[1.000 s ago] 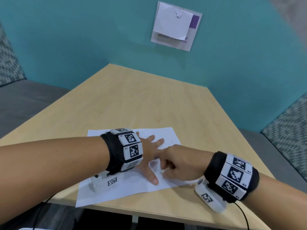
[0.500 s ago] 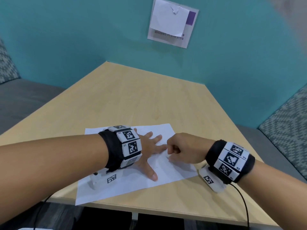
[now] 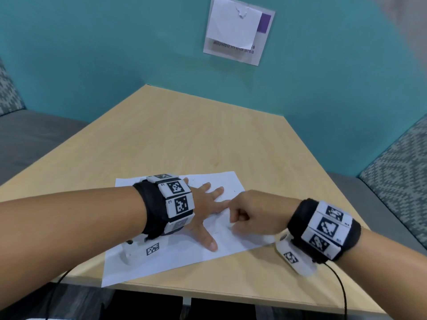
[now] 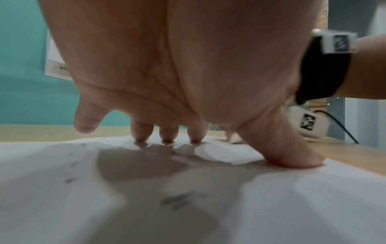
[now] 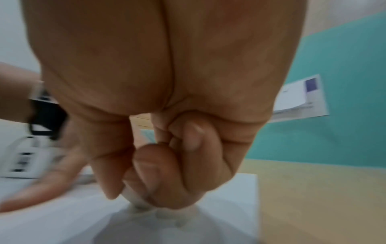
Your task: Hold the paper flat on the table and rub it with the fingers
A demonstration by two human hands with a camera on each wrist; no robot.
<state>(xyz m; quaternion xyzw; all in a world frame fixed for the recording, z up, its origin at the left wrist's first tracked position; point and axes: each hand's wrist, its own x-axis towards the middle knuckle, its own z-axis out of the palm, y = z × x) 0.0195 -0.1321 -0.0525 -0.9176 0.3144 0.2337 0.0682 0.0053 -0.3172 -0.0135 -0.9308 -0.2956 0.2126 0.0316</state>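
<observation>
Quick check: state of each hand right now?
Left hand: open, fingers spread, pressing flat on the paper sheet.
Right hand: closed, pinching a small white object; cannot tell what.

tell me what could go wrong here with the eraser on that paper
1. The right hand pinches a small white eraser against the paper; a hard rub might crease or tear the sheet.
2. The left hand holds the sheet with spread fingertips only, so it may slip or buckle between the hands.
3. The paper's near corner overhangs the table edge and could catch.
</observation>
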